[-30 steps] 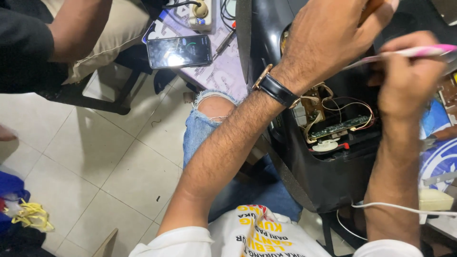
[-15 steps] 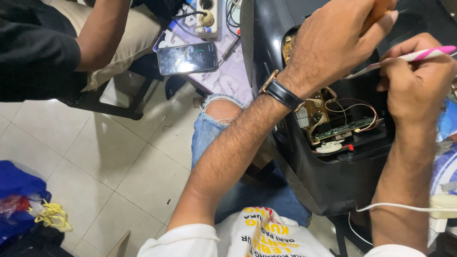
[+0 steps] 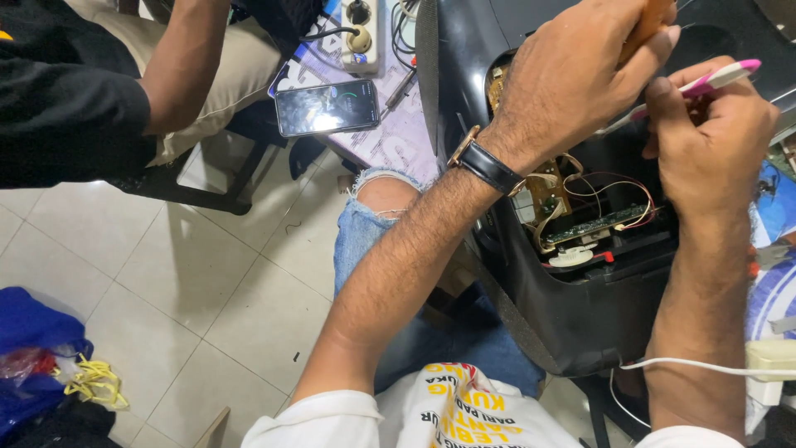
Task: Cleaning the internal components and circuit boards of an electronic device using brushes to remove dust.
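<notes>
Inside the opened black plastic casing (image 3: 572,323), which is resting against the person's lap, the exposed green circuit board with red and tan wires (image 3: 593,224) is lying just below both hands. Above that board, the left hand (image 3: 572,83) is clenching around an orange-brown handle (image 3: 651,21), only partly in view at the top edge. Right of it, the right hand (image 3: 713,133) is pinching a slim pink-and-white tool (image 3: 713,79), its tip aiming toward the casing's opening. Judging from this, the person is working at the innards, probing or prising near the board; the next move is calling for a steady tip placed clear of the loose wires. Left of the casing, a dark smartphone (image 3: 326,106) is lying on a pale table (image 3: 398,137), with a white power strip (image 3: 362,33) beyond it. Further left, another person's arm in a black sleeve (image 3: 75,99) is resting over a knee.
</notes>
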